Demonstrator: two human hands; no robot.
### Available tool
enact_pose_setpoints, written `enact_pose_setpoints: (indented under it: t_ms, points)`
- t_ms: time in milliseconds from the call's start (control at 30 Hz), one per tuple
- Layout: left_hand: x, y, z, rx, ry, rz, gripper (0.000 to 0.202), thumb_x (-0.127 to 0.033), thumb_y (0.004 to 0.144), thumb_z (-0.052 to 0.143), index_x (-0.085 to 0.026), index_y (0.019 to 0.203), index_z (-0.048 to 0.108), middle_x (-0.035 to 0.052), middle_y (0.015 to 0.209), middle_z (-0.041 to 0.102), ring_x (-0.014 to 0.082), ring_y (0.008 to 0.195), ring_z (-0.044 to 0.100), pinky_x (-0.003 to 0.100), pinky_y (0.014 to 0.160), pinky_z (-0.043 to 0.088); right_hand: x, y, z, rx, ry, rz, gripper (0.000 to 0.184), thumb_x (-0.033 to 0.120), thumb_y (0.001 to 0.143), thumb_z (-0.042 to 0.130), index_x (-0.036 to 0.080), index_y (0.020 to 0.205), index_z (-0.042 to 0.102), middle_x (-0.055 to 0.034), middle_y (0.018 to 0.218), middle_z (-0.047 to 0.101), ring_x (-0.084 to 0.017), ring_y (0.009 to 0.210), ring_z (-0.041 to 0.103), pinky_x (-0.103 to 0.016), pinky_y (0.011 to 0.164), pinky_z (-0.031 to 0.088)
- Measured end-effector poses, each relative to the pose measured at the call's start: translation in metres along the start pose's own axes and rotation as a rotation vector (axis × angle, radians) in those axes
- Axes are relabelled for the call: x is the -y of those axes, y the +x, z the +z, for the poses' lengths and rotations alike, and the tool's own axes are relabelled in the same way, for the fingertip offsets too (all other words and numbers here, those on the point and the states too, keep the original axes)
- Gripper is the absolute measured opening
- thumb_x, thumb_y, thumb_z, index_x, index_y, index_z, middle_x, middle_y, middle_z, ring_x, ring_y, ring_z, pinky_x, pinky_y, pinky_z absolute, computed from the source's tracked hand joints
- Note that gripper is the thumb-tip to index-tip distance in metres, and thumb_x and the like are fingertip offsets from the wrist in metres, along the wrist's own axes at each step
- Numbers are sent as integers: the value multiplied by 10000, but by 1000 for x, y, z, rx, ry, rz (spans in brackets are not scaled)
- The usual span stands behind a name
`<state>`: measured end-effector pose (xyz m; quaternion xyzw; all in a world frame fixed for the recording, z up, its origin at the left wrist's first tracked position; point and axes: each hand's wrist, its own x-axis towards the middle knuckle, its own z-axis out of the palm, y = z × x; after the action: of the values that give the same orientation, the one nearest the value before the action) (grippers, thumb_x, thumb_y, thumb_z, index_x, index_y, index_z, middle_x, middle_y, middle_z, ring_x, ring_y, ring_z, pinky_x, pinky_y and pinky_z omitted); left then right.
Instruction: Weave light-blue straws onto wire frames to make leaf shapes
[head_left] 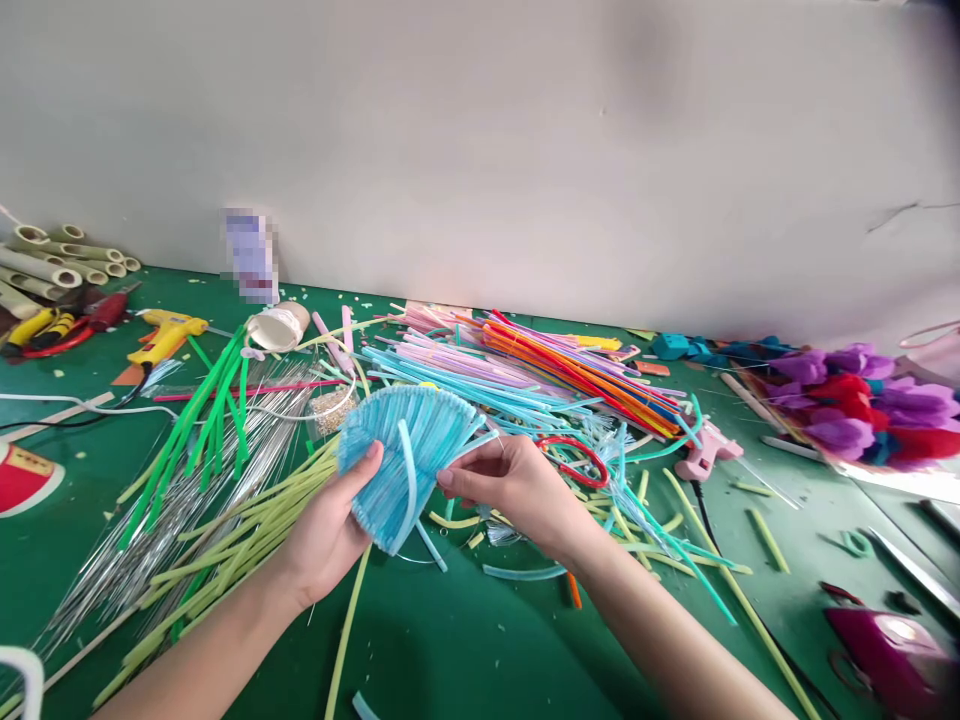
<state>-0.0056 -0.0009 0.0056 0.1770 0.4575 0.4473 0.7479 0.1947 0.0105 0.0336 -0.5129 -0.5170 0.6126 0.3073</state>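
Observation:
A light-blue fan-shaped piece made of pipe cleaners is held up over the green table. My left hand grips it from the left, thumb across its front and fingers behind. My right hand pinches at its right edge, where a few light-blue pipe cleaner ends stick out; the fingertips partly hide what they hold. One loose pale-blue strip lies curved across the fan's front. Behind the fan is a bundle of blue pipe cleaners.
Left are green pipe cleaners, silver wires, a yellow glue gun and bamboo tubes. Red-handled scissors and a pink glue gun lie right. Further right are purple and red flowers and a magenta device.

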Motion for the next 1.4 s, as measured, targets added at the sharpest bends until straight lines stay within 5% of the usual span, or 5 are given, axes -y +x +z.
enact_pose_setpoints:
  t_ms: [533, 800, 1400]
  points:
    - [2, 1, -3, 30, -22, -13, 487, -314, 864, 697, -216, 1328, 585, 105, 1157, 735, 280, 1049, 704, 391, 868, 608, 7, -6, -4, -280, -136, -163, 256, 410, 732, 774, 167, 709, 695, -27, 655, 693, -150, 599, 598, -244, 538, 427]
    - [1, 1, -8, 6, 18, -3, 429, -280, 881, 671, -228, 1301, 602, 95, 1211, 712, 275, 1082, 688, 411, 888, 604, 17, -14, -7, -213, -382, -230, 301, 366, 933, 521, 183, 745, 666, -17, 699, 687, -142, 620, 573, -253, 564, 400]
    - [1, 1, -4, -10, 19, -28, 416, -235, 895, 644, -197, 1307, 606, 131, 1158, 731, 295, 983, 727, 440, 849, 616, 13, -12, -12, -439, -245, -259, 278, 475, 846, 655, 201, 837, 701, -30, 709, 716, -188, 658, 674, -273, 575, 497]
